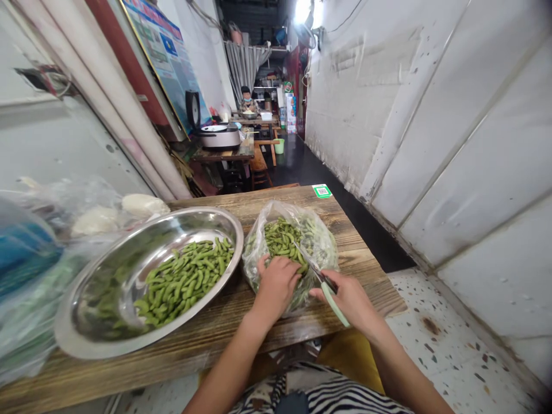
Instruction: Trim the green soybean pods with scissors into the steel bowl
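A clear plastic bag (325,250) stands rolled open on the wooden table, full of green edamame pods (280,237). My left hand (278,282) is at the bag's near side, its fingers bent down among the pods. The fingertips are hidden, and I cannot make out what they hold. In my right hand (351,299) is a pair of scissors (332,300) with pale green handles, blades pointing up and left over the pods. To the left, a large oval steel basin (149,339) holds a heap of loose edamame pods (190,282).
The wooden table (362,259) has a green QR code card (322,191) at its far edge. Plastic bags (99,215) crowd the left side. Beyond are a rice cooker (219,137) on another table, a seated person (248,103) and a green bucket (279,146). A white wall (431,132) runs along the right.
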Available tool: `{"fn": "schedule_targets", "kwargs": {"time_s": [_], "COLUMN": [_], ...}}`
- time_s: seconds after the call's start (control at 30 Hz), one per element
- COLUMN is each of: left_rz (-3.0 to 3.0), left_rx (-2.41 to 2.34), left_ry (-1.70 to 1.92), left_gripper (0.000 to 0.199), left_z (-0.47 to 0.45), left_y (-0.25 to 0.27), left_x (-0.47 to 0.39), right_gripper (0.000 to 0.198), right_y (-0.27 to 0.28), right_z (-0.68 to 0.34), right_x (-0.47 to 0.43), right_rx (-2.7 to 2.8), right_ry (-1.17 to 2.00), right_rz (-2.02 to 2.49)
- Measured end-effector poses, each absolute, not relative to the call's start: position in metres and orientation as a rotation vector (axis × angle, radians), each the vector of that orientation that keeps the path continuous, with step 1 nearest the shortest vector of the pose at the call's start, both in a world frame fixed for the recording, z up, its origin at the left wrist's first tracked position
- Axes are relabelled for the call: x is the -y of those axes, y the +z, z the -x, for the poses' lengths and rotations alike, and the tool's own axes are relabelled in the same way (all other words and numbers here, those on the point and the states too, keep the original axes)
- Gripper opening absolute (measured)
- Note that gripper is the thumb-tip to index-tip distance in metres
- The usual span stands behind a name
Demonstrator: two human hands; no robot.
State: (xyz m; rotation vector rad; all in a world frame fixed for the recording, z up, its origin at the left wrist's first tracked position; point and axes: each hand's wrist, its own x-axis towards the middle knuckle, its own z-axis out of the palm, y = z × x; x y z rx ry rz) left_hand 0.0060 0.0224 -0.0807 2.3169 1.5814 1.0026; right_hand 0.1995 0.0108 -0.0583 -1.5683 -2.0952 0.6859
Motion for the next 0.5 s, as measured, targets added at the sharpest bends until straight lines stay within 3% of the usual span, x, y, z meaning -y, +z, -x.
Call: {"fn": "schedule_targets", "kwargs": {"time_s": [0.17,0.5], "left_rz": [-1.747,-1.342], "left_rx": [-1.476,-1.305], "left_ry": [1.327,1.311], "left_gripper": [0.028,0.034], "left_z": [0.01,0.012], "left_y": [-0.076,-0.073], "left_x": [-0.021,-0.016], "right_gripper": [0.041,0.047], "right_y": [-0.052,-0.042], "right_z": [-0.194,-0.188], "right_x": [-0.009,-0.007], "right_rx": [2.112,2.153], "right_ry": [0.716,0.817], "right_rz": [1.528,1.342]}}
